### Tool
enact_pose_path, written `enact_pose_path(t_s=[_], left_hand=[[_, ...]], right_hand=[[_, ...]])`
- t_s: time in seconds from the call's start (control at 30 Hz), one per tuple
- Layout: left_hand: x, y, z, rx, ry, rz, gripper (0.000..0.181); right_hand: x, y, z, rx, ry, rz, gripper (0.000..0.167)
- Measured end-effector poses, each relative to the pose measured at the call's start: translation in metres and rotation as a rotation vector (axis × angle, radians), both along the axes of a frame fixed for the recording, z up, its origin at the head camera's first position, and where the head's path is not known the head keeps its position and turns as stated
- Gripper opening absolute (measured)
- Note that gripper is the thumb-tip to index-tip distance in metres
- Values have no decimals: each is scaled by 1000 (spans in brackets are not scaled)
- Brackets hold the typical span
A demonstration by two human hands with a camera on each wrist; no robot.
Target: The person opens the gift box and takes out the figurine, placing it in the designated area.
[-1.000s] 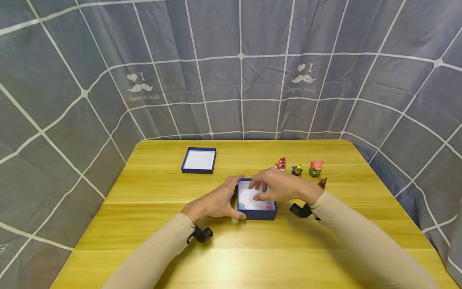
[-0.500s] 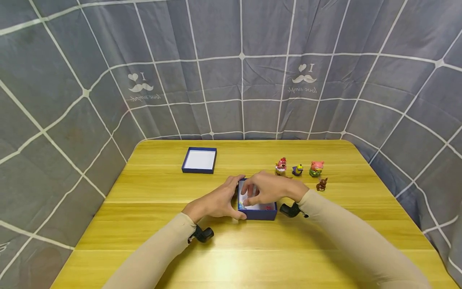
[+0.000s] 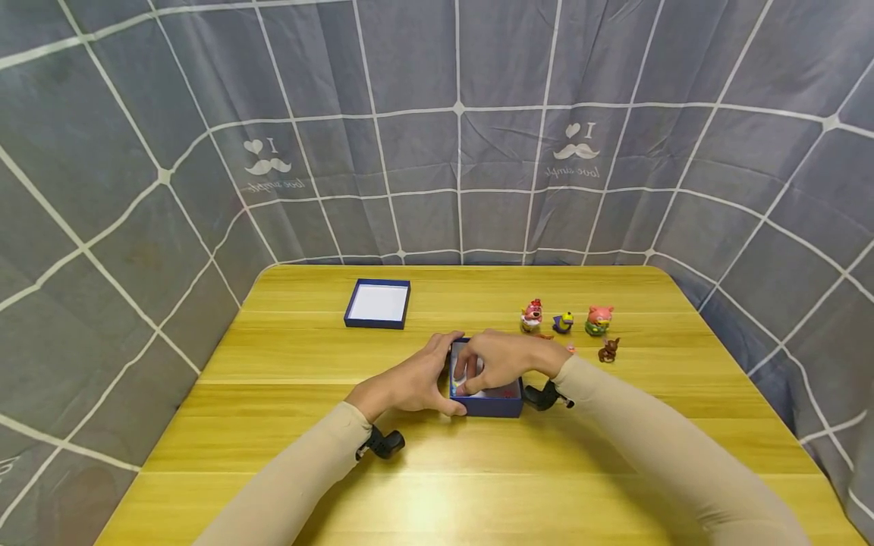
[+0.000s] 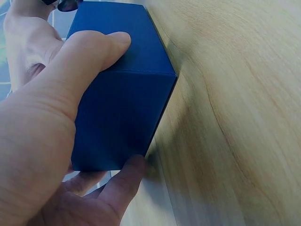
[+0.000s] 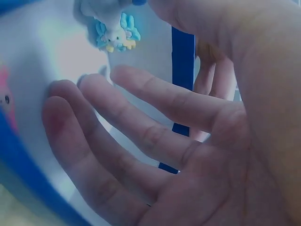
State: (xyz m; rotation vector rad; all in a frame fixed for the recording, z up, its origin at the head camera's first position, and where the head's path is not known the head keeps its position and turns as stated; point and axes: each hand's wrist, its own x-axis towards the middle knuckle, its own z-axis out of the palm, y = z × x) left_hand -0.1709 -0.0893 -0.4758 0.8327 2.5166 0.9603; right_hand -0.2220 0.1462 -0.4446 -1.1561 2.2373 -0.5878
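Note:
An open dark-blue box (image 3: 488,407) with a white inside sits on the table. My left hand (image 3: 413,379) grips its left end, thumb (image 4: 101,49) on the near wall and fingers round the far side. Down inside the box reaches my right hand (image 3: 501,362), its fingers spread and slightly bent around no object. Beyond the fingertips, in the right wrist view, a small white and light-blue figurine (image 5: 116,36) lies in the box, apart from the fingers. A pink figurine (image 5: 6,99) shows partly at that view's left edge.
A dark-blue lid (image 3: 377,302), white inside, lies at the back left. To the right stand a red-topped figurine (image 3: 531,315), a purple and yellow one (image 3: 563,323), a pink and green one (image 3: 597,321) and a brown one (image 3: 608,349). Smaller pieces are partly hidden behind my right hand.
My right hand has moved left and lower into the box, towards its near left corner. More of the brown figurine shows. The left hand has kept its hold on the box.

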Motion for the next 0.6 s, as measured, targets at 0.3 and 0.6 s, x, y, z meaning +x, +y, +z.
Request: enact_pose_path(t_s=[0.3, 0.6], left_hand=[[0, -1, 0, 2, -6, 4, 133], [0, -1, -1, 0, -12, -1, 132]], right_hand=[[-5, -6, 5, 42, -9, 31, 26], [-7, -12, 3, 64, -37, 41, 19]])
